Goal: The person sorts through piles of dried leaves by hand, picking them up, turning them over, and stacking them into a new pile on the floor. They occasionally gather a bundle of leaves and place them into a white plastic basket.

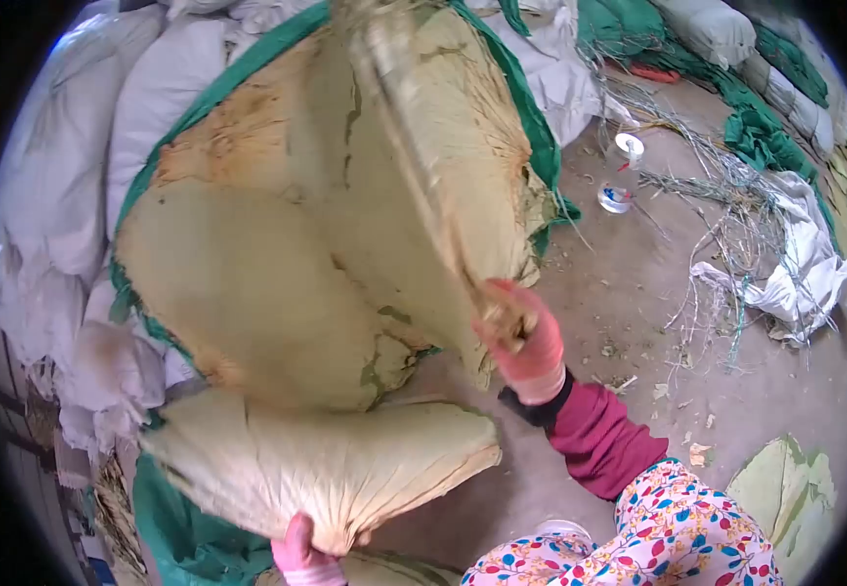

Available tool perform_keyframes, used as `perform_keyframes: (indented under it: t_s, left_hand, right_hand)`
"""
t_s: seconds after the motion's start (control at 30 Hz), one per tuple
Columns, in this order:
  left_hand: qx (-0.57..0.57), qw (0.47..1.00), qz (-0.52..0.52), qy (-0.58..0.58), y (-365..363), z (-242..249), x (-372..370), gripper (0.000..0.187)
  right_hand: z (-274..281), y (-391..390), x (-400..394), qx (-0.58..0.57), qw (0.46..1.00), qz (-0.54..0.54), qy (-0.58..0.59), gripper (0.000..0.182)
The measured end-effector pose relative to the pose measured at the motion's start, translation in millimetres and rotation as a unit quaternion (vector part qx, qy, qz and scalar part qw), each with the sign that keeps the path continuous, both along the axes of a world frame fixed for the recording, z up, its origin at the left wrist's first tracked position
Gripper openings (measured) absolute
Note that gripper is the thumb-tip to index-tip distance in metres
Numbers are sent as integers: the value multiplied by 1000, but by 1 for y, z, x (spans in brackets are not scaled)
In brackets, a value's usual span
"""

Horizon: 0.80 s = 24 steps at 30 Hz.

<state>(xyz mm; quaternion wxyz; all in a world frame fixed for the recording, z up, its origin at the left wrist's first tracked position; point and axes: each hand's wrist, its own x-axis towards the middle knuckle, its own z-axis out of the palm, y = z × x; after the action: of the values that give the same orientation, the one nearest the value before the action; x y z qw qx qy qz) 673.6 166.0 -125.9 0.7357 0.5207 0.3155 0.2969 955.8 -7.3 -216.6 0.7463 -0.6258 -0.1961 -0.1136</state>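
Though flat, messy floor (629,293) beside sacks (160,127).

The left hand's grip (304,555) pinches the gathered base of a broad pale leaf (345,454); the right hand's grip (526,344) wraps around a blurred stick (431,190) in front of large leaves (248,283) edged by green cloth (157,151), with white sacks (47,195) to the left

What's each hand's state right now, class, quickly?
Left hand: holding a leaf, thumb on top.
Right hand: closed on something long, too blurred to name.
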Motion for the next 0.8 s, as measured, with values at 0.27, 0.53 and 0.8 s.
perform_keyframes:
  t_s: [0.27, 0.53, 0.8]
  left_hand:
    - [5, 998, 46, -32, -12, 10, 35, 51]
    - [-118, 972, 113, -170, -4, -3, -3, 67]
    - [-200, 964, 53, 165, 21, -43, -81, 30]
  right_hand:
    - [41, 34, -99, -152, 926, 136, -318, 66]
    - [33, 63, -157, -283, 858, 297, -309, 55]
    - [-5, 74, -193, -252, 748, 509, -344, 65]
